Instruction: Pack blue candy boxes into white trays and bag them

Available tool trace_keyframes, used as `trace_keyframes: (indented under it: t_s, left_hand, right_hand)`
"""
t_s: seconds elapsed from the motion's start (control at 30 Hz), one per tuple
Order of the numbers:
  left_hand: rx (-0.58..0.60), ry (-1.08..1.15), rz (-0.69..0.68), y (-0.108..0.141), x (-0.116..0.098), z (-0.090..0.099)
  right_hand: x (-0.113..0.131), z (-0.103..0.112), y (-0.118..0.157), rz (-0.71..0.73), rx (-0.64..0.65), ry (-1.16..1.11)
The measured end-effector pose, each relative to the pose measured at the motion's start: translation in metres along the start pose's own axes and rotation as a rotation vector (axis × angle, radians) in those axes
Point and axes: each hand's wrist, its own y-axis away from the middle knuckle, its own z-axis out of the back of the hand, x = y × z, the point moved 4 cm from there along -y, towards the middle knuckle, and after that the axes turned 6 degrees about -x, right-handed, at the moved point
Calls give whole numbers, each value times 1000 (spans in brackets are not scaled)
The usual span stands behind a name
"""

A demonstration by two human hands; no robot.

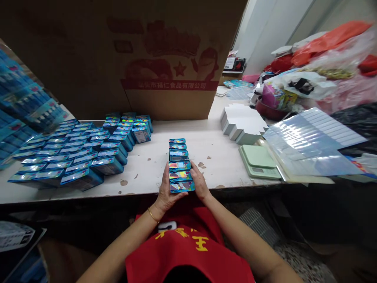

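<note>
Far left: we had tall stacks of blue packs (32,98), apparently parked there to leave the worktop (153,161) for loose work. Right of them, on the table, a block of blue boxes (75,149) stood in slanting rows, sides close together; our read is that packing them tight kept each one upright and saved room. Behind them, a big brown carton (88,70) formed a wall along the far side, probably serving as a backstop too.

Centre, near edge: our left hand (165,194) was closed on the left side of three blue boxes (180,176), thumb across their near end. Our right hand (200,184) pressed the right side, so both hands were narrowed onto the same short row. Squeezing from both sides likely kept the three square. We couldn't tell if they were lifted or resting on the table. Just beyond, three more boxes (177,147) stood in line with them; contact between the two groups unclear.

Right: a stack of white cut card (244,120) lay toward the far side, edges roughly aligned, with a pale green scale (260,160) just nearer, presumably kept within right-hand reach. Beyond its right side we had glossy sheets (309,141) lying flat, then heaped plastic bags (319,59) farther back, seemingly just stored.
</note>
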Motion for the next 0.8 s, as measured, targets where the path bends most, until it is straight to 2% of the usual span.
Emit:
trace_keyframes:
  t_s: [0.07, 0.13, 0.27, 0.37, 0.47, 0.53, 0.63, 0.73, 0.8]
  left_hand:
    - [45, -26, -62, -1, 0, 0]
    - [56, -54, -61, -4, 1, 0]
    - [129, -5, 50, -5, -2, 4]
    - [199, 30, 66, -3, -3, 9]
    - [258, 95, 89, -2, 4, 15]
    - [235, 190, 146, -5, 12, 22]
    - [110, 289, 252, -17, 22, 36]
    - [3, 223, 348, -41, 26, 49]
    - [-55, 147, 391, -60, 25, 52]
  right_hand:
    - [-1, 3, -3, 1, 14, 17]
    - [2, 7, -6, 31, 36, 71]
    - [33, 11, -12, 185, 74, 443]
    - [63, -5, -12, 403, 151, 740]
    - [65, -33, -12, 562, 368, 953]
    - [53, -44, -15, 561, 444, 1070]
    - [40, -44, -26, 531, 475, 1195]
    - [43, -36, -43, 466, 604, 1208]
    - [50, -33, -58, 416, 598, 1181]
